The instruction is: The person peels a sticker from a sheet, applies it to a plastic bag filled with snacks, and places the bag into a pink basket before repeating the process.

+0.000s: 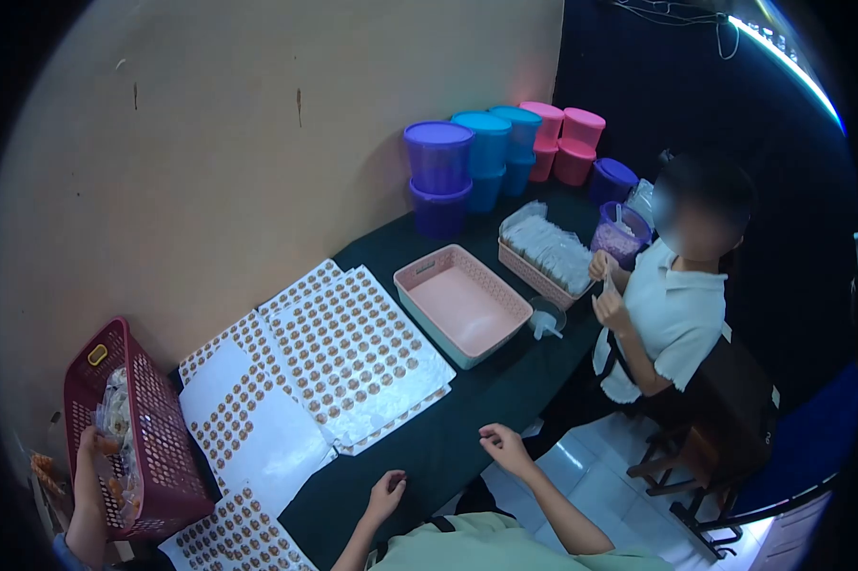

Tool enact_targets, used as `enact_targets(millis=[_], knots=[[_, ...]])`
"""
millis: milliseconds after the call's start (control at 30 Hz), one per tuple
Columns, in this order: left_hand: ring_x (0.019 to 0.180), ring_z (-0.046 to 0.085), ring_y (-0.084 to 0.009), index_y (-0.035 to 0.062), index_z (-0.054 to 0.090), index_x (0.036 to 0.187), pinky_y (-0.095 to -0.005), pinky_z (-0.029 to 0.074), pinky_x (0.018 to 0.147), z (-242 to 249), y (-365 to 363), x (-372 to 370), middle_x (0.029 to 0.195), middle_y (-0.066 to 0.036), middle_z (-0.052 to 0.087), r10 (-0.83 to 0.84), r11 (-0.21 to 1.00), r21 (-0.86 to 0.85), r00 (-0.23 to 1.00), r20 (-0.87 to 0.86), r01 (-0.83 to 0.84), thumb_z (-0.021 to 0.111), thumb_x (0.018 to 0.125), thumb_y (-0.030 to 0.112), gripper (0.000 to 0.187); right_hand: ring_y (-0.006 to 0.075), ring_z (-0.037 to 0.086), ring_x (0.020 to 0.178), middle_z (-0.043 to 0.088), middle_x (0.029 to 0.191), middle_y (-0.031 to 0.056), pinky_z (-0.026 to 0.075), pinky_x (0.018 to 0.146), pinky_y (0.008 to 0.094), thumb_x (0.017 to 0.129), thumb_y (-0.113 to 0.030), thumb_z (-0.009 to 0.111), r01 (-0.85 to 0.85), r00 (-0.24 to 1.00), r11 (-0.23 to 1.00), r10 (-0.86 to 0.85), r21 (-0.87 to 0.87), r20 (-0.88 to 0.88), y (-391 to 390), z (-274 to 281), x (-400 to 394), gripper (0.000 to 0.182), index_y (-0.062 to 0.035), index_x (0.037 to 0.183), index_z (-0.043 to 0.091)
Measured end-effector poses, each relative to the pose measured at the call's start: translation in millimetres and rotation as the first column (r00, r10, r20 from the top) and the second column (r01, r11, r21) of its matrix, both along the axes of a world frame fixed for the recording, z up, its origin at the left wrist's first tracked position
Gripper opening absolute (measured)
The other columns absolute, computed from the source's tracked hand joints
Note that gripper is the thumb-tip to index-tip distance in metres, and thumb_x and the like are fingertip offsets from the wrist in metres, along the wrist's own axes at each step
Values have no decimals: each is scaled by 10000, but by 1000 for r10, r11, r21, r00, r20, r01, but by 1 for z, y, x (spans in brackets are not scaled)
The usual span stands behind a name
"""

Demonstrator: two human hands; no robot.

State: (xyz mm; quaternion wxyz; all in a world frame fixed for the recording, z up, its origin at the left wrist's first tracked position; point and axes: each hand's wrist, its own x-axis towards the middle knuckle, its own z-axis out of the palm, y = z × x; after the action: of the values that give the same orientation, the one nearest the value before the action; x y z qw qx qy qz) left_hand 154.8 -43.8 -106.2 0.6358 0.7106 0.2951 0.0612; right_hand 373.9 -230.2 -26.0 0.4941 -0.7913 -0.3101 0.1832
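My left hand (387, 495) is over the near edge of the dark green table (429, 428), its fingers loosely curled and slightly apart, with nothing visible in it. To its right, my right hand (508, 449) hovers near the same edge, empty, with bent fingers apart. Neither hand touches the sticker sheets (358, 347), which carry rows of small round brown labels and lie beyond my left hand. A pink and grey-green tray (467, 305), with nothing visible inside, stands beyond my right hand.
A maroon basket (167, 457) of packets has another person's hand (96, 447) in it. At right, a person in a white shirt (672, 309) holds a small clear bag. Near them are a basket of bags (548, 249), a clear cup (546, 319) and coloured tubs (438, 181).
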Motion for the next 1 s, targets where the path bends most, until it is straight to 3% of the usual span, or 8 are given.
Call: enact_targets(millis=[267,367,567,633,833,900,933,1000], knots=[[806,590,-210,20,561,976,-300,470,724,-16,-31,64,886,-118,582,250,926,276,966,63,-258,542,790,98,203,166,589,738,604,877,95,456,633,268,765,-64,585,-99,990,991,90,90,107,13,57,108,195,-11,951,569],[990,512,-260,34,532,1025,-363,415,840,6,-41,86,1057,-150,511,242,901,365,970,24,-234,576,761,121,281,149,590,753,615,877,89,450,639,251,781,-57,570,-161,978,974,136,161,156,21,88,140,176,-12,951,574],[1311,-40,-370,47,190,1351,-614,-30,968,-19,-68,94,1433,-141,53,338,735,677,846,-412,35,459,811,460,731,126,592,796,627,878,77,447,666,230,811,-56,543,-220,973,931,231,292,-3,54,94,175,166,-2,965,572],[1311,-29,-369,52,193,1352,-611,-22,971,-17,-68,94,1433,-137,60,351,750,662,838,-418,16,454,811,467,730,122,587,786,622,867,70,447,659,228,810,-61,546,-247,957,914,282,322,-66,63,95,183,168,-7,967,572],[1310,4,-365,67,227,1344,-601,-7,978,-20,-67,98,1431,-121,92,390,731,682,822,-416,-2,455,806,480,715,194,521,888,559,934,88,403,793,300,735,-135,627,11,984,955,-63,296,169,103,72,234,345,-31,1050,530],[1310,20,-356,71,252,1334,-595,0,983,-23,-70,97,1427,-115,109,404,706,709,826,-392,-9,461,801,481,704,279,513,958,555,1002,114,351,885,404,660,-193,693,347,735,936,-233,-58,637,110,32,250,553,-49,1143,465],[1310,20,-356,71,252,1334,-595,0,983,-24,-74,96,1427,-115,109,411,707,707,820,-397,-12,461,801,481,704,279,513,958,555,1002,114,351,885,404,660,-193,693,339,740,939,-226,-61,633,108,22,246,553,-49,1143,465],[1311,26,-351,75,255,1333,-593,6,984,-23,-71,98,1427,-111,112,419,698,716,822,-387,-19,463,799,478,701,392,403,1100,552,1051,148,282,928,446,652,-203,699,325,721,812,119,-485,682,113,6,240,621,-52,1188,425]])
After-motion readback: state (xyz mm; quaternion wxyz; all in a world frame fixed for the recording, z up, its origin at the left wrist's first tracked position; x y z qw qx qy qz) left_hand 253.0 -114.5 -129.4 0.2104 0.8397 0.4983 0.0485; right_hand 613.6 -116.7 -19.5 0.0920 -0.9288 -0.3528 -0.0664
